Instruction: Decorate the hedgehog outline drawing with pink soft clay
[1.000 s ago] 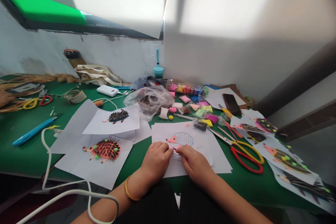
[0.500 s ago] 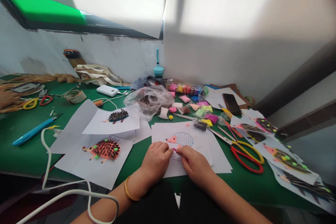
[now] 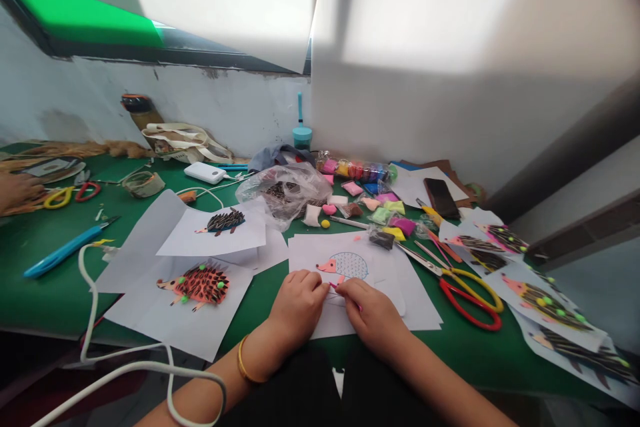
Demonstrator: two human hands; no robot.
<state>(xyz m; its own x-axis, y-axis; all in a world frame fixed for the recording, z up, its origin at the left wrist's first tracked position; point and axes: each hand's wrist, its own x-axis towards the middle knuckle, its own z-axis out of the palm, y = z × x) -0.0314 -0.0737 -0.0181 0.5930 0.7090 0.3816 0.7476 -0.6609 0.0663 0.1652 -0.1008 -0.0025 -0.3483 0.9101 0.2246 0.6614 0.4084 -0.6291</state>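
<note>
The right hand (image 3: 373, 310) grips a sliver of pink clay (image 3: 332, 284) below the hedgehog drawing (image 3: 349, 266) at twelve o'clock; the left hand (image 3: 298, 303) presses curled closed on the paper sheet (image 3: 330, 323).

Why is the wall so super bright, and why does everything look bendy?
In the head view, bright light washes out the white wall with a soft shadow edge below it; a wide lens seems to tilt the window frame and stretches the green table at the sides; the right hand looks fairly sharp, but the top right corner turns dark.
</note>
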